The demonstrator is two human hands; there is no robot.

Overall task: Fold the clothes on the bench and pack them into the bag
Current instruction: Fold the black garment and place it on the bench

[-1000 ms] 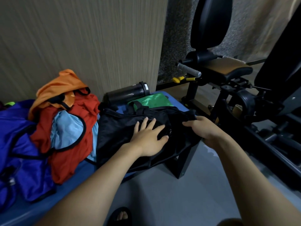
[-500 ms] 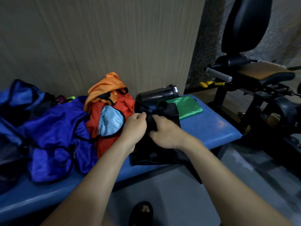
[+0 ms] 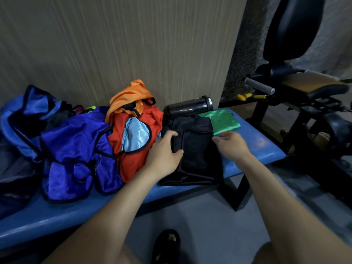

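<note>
A person's left hand (image 3: 165, 152) clamps its grip on the left edge of a folded black garment (image 3: 196, 151), thumb on top, fingers curled over the cloth. The right hand (image 3: 231, 144) hovers at the garment's right edge, fingers loosely apart and holding nothing. The garment, matte and roughly rectangular, lies on the blue padded counter (image 3: 262, 147) with its long axis running from the front edge toward the wall. Behind it lie a glossy green cloth (image 3: 224, 121) and a dark cylindrical bottle (image 3: 188, 107) on its side. To the left, shiny red (image 3: 137, 159), orange (image 3: 131, 94) and purple clothes (image 3: 76, 147) are heaped unfolded beside an open blue bag (image 3: 19, 119), its contents too dark to tell.
</note>
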